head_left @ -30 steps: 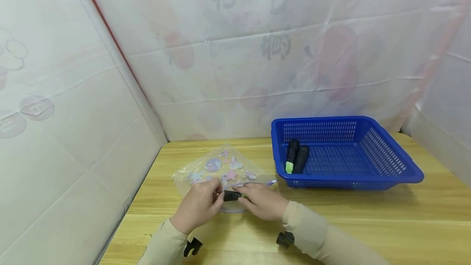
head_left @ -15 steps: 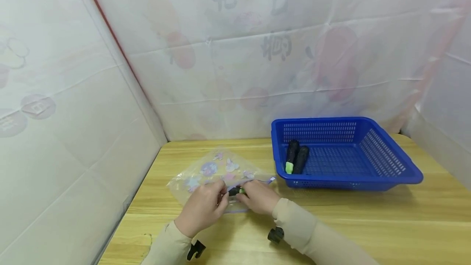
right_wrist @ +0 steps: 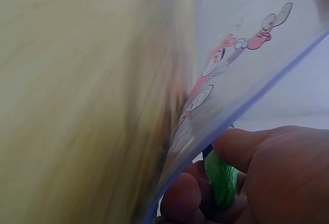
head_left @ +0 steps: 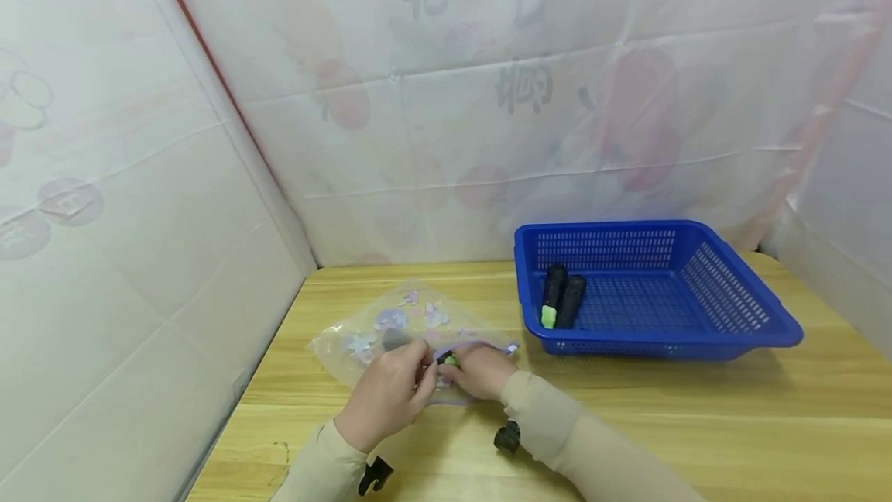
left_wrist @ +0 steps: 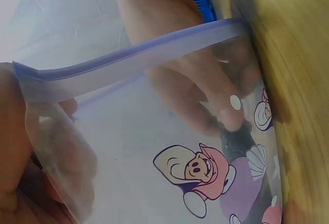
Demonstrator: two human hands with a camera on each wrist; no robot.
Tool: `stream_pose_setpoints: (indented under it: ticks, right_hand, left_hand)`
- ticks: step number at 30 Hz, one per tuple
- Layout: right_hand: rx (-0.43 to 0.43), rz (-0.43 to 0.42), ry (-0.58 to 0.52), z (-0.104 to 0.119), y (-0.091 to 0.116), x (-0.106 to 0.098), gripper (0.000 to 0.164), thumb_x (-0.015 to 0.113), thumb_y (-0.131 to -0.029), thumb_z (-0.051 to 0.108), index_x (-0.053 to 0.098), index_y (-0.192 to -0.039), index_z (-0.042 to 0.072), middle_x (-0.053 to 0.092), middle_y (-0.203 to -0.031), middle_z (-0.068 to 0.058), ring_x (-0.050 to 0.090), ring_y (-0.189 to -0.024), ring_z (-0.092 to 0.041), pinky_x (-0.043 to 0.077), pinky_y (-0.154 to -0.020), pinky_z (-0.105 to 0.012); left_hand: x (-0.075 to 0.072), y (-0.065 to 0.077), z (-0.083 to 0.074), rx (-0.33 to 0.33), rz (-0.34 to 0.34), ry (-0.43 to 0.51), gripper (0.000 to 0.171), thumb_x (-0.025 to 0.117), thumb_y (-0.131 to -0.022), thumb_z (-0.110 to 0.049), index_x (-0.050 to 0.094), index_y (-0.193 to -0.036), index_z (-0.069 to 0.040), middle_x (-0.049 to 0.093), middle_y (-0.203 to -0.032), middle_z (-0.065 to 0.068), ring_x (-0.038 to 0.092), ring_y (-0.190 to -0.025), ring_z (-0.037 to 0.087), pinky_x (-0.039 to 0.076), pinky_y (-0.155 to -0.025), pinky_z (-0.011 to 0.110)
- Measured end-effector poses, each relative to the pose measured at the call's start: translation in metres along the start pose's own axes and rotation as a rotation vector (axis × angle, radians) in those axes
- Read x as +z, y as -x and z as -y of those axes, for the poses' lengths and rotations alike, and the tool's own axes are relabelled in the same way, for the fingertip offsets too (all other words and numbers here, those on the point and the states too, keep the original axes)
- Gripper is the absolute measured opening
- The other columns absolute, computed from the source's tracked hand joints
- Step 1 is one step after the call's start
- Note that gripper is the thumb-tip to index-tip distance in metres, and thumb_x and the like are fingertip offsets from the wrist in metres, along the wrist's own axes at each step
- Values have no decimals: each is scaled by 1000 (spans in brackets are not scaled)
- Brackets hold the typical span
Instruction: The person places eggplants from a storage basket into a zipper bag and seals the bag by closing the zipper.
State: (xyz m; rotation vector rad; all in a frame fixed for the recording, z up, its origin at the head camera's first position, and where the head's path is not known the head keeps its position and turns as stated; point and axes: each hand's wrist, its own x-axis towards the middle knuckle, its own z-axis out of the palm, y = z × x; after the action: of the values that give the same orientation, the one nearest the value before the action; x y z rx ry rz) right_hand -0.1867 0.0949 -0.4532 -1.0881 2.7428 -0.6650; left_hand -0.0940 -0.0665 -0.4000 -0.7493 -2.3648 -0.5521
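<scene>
A clear zip bag (head_left: 411, 302) with a purple zip edge and cartoon prints lies on the table in the head view. My left hand (head_left: 387, 393) pinches the bag's edge at the mouth. Inside the mouth, my right hand (head_left: 482, 370) holds a dark eggplant by its green stem end (right_wrist: 221, 178), which shows between thumb and fingers in the right wrist view. In the left wrist view the right hand (left_wrist: 198, 85) appears through the clear plastic. Most of the eggplant's body is hidden by the hands or blurred by the bag.
To the right stands a blue slotted basket (head_left: 697, 341). Two more dark eggplants (head_left: 554, 285) lie in its left end, one showing a green stem end. Beneath everything is a wooden table (head_left: 669, 424), with white printed sheets (head_left: 446, 138) hanging behind and at the sides.
My right hand has moved left and deeper into the bag with the eggplant, so less of it shows. My left hand has shifted slightly right, still pinching the bag's edge.
</scene>
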Motion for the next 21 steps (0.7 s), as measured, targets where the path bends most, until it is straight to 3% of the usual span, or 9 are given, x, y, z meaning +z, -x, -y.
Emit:
stream_pose_setpoints:
  ticks: [5, 7, 11, 14, 15, 18, 21]
  right_hand:
    - [88, 73, -21, 5, -4, 0, 38, 51, -97, 42, 51, -69, 17, 40, -58, 5, 43, -52, -11, 38, -52, -28]
    - [153, 108, -13, 6, -5, -1, 42, 49, -97, 44, 51, -65, 17, 45, -60, 3, 45, -55, -13, 41, -56, -31]
    - [212, 129, -29, 7, -10, -3, 36, 50, -94, 45, 68, -89, 14, 66, -90, -3, 58, -77, -17, 47, -74, -41]
    - [207, 138, -59, 7, -14, -3, 37, 51, -92, 41, 69, -105, 11, 66, -112, -6, 60, -93, -20, 47, -84, -41]
    - [211, 148, -64, 7, -14, -3, 37, 51, -92, 40, 69, -104, 11, 65, -113, -6, 59, -95, -20, 46, -85, -41]
    - [187, 160, -67, 7, -17, -3, 32, 48, -93, 34, 66, -86, 9, 65, -96, -6, 58, -84, -19, 46, -79, -36]
    - [129, 129, -42, 5, -21, 0, 31, 46, -93, 26, 54, -67, 12, 55, -72, -2, 49, -65, -16, 43, -66, -31]
  left_hand:
    - [0, -1, -2, 32, -3, -8, 14, 61, -82, -2, 52, -80, -12, 43, -63, -11, 33, -53, -4, 28, -45, 7]
    - [0, -1, -3, 48, -4, -10, 14, 61, -81, -2, 52, -81, -12, 43, -63, -11, 33, -52, -4, 27, -45, 7]
    - [-1, -1, -4, 61, -7, -24, 14, 62, -81, -3, 51, -80, -12, 42, -63, -11, 32, -53, -4, 27, -45, 7]
    - [-1, -1, -4, 64, -3, -34, 13, 62, -82, -5, 51, -80, -13, 41, -63, -11, 33, -53, -3, 26, -46, 8]
    - [-2, -1, -4, 65, -2, -35, 13, 62, -82, -6, 51, -80, -13, 41, -63, -12, 32, -53, -3, 26, -46, 8]
    - [-2, 0, -4, 74, 1, -36, 13, 61, -83, -6, 50, -81, -13, 40, -63, -11, 32, -53, -3, 25, -46, 8]
    - [-2, 0, -4, 93, -3, -38, 13, 60, -83, -5, 50, -81, -14, 40, -63, -11, 31, -53, -3, 25, -46, 8]
